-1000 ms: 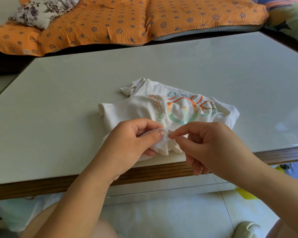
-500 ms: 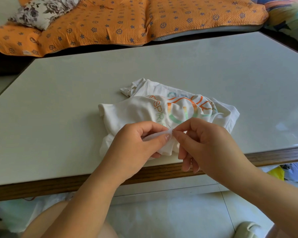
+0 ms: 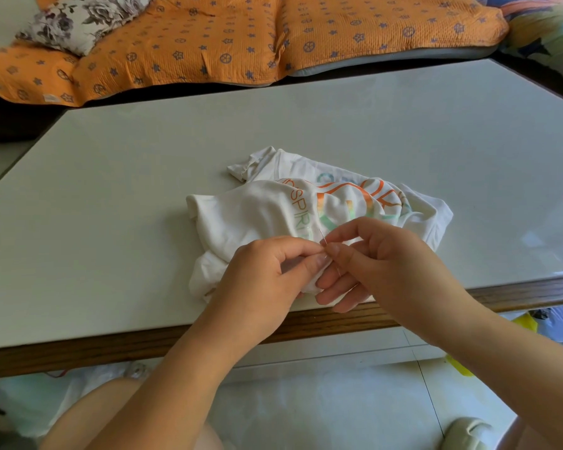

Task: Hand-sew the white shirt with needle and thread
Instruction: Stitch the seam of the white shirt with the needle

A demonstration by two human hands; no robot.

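A crumpled white shirt (image 3: 251,216), printed with orange and green lettering, lies bunched near the front edge of a pale table (image 3: 111,222) with a wooden rim. Beyond the table's far side an orange patterned quilt (image 3: 208,37) spreads wide, with a floral pillow (image 3: 78,17) resting on its left end. A pale slipper (image 3: 465,431) sits on the tiled floor at lower right. Both hands lie over the shirt's near edge and hide the cloth beneath them. The left hand (image 3: 267,280) pinches a fold of the white fabric between thumb and curled forefinger. The right hand (image 3: 384,264), meeting it fingertip to fingertip, pinches a thin needle (image 3: 321,237) between thumb and forefinger. The needle's free end points up and away over the print, and the right hand's remaining fingers curl loosely below.
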